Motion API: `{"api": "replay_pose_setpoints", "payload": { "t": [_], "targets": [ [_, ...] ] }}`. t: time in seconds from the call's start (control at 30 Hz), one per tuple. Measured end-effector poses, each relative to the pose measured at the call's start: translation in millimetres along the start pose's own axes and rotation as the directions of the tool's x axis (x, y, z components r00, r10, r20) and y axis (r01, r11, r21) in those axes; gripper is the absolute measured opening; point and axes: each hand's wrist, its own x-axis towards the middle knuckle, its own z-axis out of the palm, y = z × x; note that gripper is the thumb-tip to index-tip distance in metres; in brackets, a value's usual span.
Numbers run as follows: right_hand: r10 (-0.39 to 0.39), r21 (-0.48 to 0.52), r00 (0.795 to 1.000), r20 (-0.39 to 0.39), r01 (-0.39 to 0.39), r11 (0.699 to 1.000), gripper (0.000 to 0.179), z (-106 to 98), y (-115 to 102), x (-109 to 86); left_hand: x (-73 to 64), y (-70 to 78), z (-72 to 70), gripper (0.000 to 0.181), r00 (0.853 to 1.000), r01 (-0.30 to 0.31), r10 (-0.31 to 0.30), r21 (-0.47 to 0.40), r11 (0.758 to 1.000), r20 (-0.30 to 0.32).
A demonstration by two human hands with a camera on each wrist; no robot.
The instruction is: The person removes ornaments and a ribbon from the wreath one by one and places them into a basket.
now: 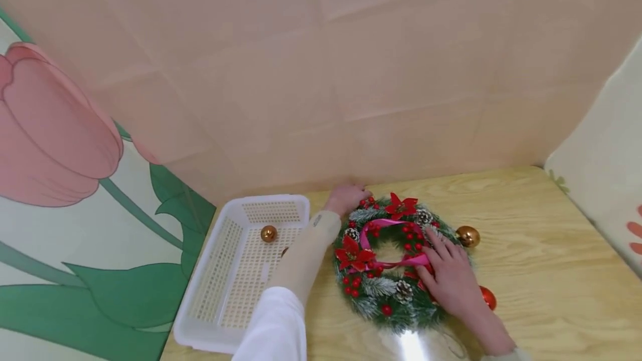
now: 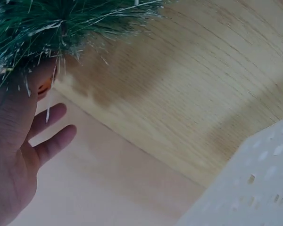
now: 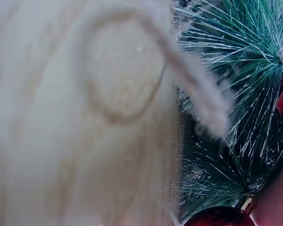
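Note:
A green Christmas wreath [image 1: 368, 288] with red poinsettias, berries, pinecones and a pink ribbon [image 1: 388, 222] lies on the wooden table. My left hand [image 1: 347, 198] is at its far left edge. In the left wrist view that hand [image 2: 12, 127] reaches under the needles, two fingers extended; a small shiny orange piece of a bauble [image 2: 44, 88] shows between its other fingers, mostly hidden. My right hand [image 1: 451, 277] rests on the wreath's right side, fingers fairly straight, beside the ribbon. A copper bauble [image 1: 468, 236] and a red bauble [image 1: 487, 297] sit at the wreath's right edge.
A white plastic basket [image 1: 200, 294] stands left of the wreath, with a copper bauble [image 1: 268, 233] inside and another partly behind my left arm. A blurred loop of string [image 3: 127, 117] shows close to the right wrist camera. A draped wall [image 1: 321, 71] borders the table's [image 1: 541, 249] far edge.

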Motion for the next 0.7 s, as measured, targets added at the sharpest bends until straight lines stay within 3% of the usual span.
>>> {"api": "replay_pose_setpoints", "payload": {
  "t": [0.1,0.23,0.5,0.7],
  "targets": [
    [0.0,0.007,1.0,-0.011,0.0,1.0,0.042,-0.5,-0.9,-0.3,0.2,-0.8,-6.9,0.042,0.999,-0.034,0.034,0.137,0.99,0.003],
    [0.003,0.003,1.0,-0.02,-0.003,1.0,0.041,-2.1,0.0,0.0,-1.8,1.7,-21.1,0.033,0.986,-0.14,0.165,0.428,0.893,-0.022],
    [0.013,-0.002,1.0,-0.007,-0.013,1.0,0.041,-0.5,4.2,0.6,-10.6,13.5,-40.9,0.038,0.974,-0.139,0.201,0.437,0.889,-0.1],
    [0.022,-0.017,1.0,-0.011,-0.022,1.0,0.041,0.7,4.8,0.9,-17.5,23.8,-48.6,0.034,0.962,-0.168,0.25,0.493,0.854,-0.107]
  ]
}}
